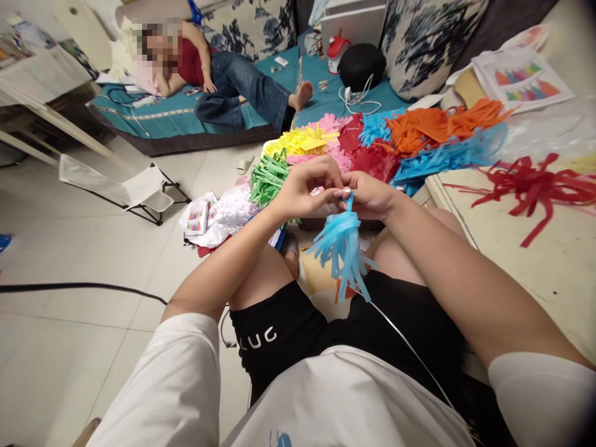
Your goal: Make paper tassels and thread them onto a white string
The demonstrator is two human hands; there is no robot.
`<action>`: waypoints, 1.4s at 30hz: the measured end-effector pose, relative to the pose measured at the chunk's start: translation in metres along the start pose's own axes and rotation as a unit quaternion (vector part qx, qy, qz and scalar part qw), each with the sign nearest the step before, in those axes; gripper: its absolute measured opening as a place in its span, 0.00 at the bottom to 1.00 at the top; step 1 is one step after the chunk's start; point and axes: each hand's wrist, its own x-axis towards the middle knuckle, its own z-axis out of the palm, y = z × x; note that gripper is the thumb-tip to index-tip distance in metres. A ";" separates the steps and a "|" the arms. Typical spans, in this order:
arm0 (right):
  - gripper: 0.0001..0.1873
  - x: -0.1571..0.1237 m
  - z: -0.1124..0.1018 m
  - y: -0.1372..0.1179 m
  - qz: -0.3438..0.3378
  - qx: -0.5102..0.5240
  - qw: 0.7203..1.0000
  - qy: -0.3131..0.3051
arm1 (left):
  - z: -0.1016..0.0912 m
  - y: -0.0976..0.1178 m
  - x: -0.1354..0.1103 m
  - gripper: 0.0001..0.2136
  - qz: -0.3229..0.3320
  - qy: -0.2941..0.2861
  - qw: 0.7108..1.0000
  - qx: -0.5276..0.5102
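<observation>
A light-blue paper tassel hangs from my fingers above my lap, its cut strips fanning downward. My left hand pinches at the tassel's top from the left, thumb and forefinger pressed together. From the other side my right hand grips the same twisted top, fingers curled. The fingertips of both hands meet there, and they partly hide the top. A thin white string runs from near the tassel's lower end across my shorts toward the lower right.
Piles of yellow, green, red, orange and blue strips lie ahead. A red tassel rests on the cream table at right. Behind are a folding chair and a person on a teal sofa.
</observation>
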 end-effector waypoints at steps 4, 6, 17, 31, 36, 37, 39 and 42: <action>0.42 0.000 0.001 0.000 -0.012 -0.008 1.000 -0.020 | -0.001 0.007 0.001 0.34 -0.001 -0.005 1.000 0.011; 0.41 0.001 0.002 0.000 -0.016 -0.007 1.000 -0.019 | -0.002 0.008 0.001 0.34 -0.002 -0.010 1.000 0.004; 0.42 0.000 0.004 -0.001 0.000 0.006 1.000 -0.023 | 0.001 0.006 -0.005 0.24 0.019 -0.015 0.994 0.110; 0.38 0.002 0.005 0.003 -0.026 -0.025 0.998 0.060 | 0.005 -0.014 -0.004 0.19 -0.052 0.117 0.988 0.090; 0.23 0.009 0.003 0.007 -0.101 -0.186 0.966 0.147 | -0.024 -0.044 0.012 0.25 -0.142 0.197 0.970 -0.009; 0.19 0.009 0.003 0.008 -0.098 -0.218 0.959 0.151 | -0.033 -0.051 0.015 0.25 -0.157 0.211 0.964 -0.029; 0.12 0.009 0.002 0.009 -0.076 -0.250 0.953 0.152 | -0.048 -0.059 0.018 0.25 -0.183 0.246 0.948 -0.083; 0.11 0.010 0.001 0.013 -0.049 -0.262 0.955 0.132 | -0.057 -0.053 0.019 0.25 -0.214 0.310 0.909 -0.177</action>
